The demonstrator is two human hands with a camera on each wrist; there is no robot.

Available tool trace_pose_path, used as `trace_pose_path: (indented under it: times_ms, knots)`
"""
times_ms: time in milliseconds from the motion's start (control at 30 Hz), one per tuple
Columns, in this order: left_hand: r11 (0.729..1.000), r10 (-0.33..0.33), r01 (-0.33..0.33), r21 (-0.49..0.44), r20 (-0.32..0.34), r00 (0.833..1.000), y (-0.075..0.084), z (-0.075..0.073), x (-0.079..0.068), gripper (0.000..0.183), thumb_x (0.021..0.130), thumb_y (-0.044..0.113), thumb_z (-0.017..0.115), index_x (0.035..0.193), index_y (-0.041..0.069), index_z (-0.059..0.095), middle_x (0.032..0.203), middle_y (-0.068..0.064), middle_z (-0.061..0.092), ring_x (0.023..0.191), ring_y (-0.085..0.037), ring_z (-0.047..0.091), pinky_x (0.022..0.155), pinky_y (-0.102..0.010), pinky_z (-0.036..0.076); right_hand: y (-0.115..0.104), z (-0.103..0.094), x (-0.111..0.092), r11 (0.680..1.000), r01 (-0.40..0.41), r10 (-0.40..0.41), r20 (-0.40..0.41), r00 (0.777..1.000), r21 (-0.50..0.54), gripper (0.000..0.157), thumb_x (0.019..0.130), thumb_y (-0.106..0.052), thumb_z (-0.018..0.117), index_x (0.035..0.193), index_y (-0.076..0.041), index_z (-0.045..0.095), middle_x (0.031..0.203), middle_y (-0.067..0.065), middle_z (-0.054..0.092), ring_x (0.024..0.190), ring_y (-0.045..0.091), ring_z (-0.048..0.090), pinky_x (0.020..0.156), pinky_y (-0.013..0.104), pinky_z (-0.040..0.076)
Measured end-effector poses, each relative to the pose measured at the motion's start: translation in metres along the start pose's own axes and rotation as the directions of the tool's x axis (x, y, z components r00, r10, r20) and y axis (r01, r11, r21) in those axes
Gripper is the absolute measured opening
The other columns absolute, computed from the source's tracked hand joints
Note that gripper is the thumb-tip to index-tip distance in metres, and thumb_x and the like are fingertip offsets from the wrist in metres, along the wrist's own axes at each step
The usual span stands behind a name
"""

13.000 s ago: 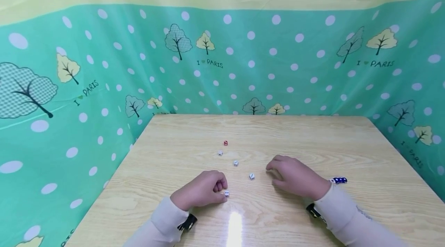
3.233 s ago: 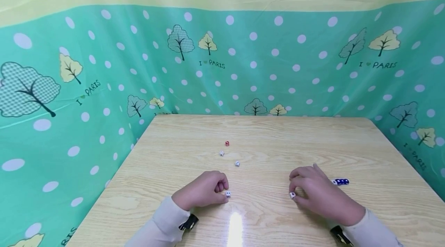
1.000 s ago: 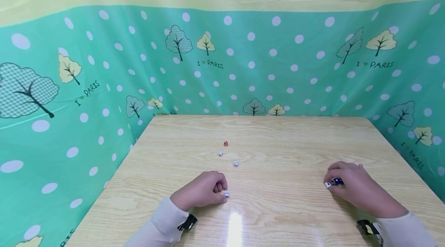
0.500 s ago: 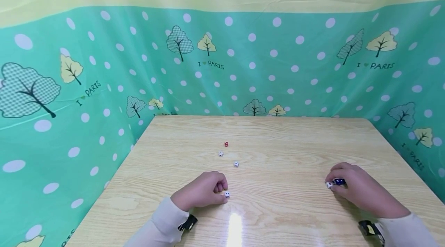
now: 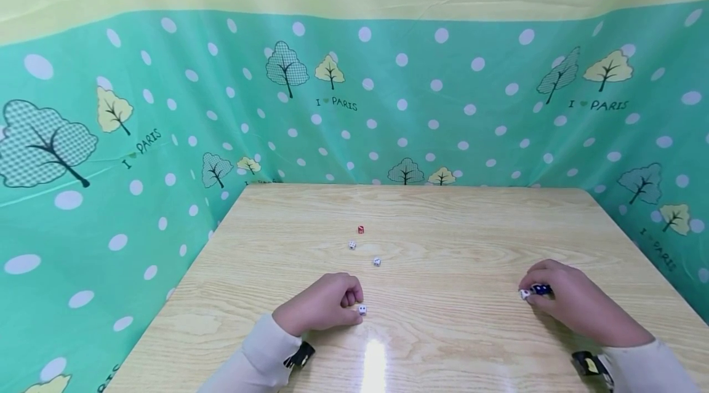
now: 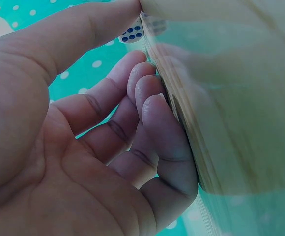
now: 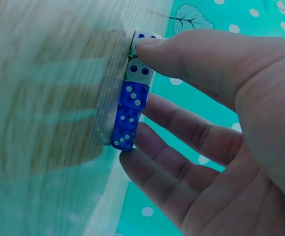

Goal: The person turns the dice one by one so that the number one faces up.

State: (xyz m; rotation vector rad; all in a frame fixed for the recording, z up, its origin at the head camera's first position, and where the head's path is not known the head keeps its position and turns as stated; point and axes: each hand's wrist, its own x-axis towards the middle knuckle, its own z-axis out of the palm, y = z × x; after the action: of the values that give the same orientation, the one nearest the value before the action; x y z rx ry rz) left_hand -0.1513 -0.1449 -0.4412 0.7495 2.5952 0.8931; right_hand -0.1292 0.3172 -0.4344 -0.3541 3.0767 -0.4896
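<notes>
Over came the white die [image 5: 524, 295], right hand [image 5: 568, 296] pinching it; blue dice [image 5: 541, 289] ran toward three o'clock, left hand [image 5: 324, 302] loosely curled.

A teal, white-dotted fabric curtain [image 5: 376, 107] (printed with trees and "PARIS") spans the upper frame; a rectangular, pale wood-grain table [image 5: 432, 319] fills the lower centre.
</notes>
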Motion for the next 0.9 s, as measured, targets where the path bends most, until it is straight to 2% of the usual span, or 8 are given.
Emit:
trace_pose_path:
  times_ms: [500,900]
  knots:
    - [1.0,-0.006,0.006,0.0,0.001,1.0,-0.0012,0.0009,-0.0002,0.023,0.083,0.018,0.086,0.095,0.015,0.067,0.086,0.004,0.062,0.079,-0.009,0.056,0.073,-0.022,0.049,0.0088,0.0006,0.0013,0.999,-0.039,0.039,-0.002,0.999,0.021,0.014,0.085,-0.017,0.084,0.091,-0.027,0.075,0.108,0.002,0.07,0.104,0.03,0.067,0.086,0.055,0.056]
    - [1.0,0.025,-0.025,0.012,-0.008,1.0,0.0017,-0.001,-0.0007,0.023,0.082,0.016,0.086,0.093,0.013,0.067,0.086,0.003,0.061,0.079,-0.01,0.056,0.074,-0.022,0.048,0.0069,0.0005,0.0022,0.996,-0.085,0.086,-0.012,0.996,0.035,0.011,0.085,-0.016,0.084,0.09,-0.021,0.077,0.105,0.007,0.071,0.099,0.031,0.068,0.08,0.053,0.057]
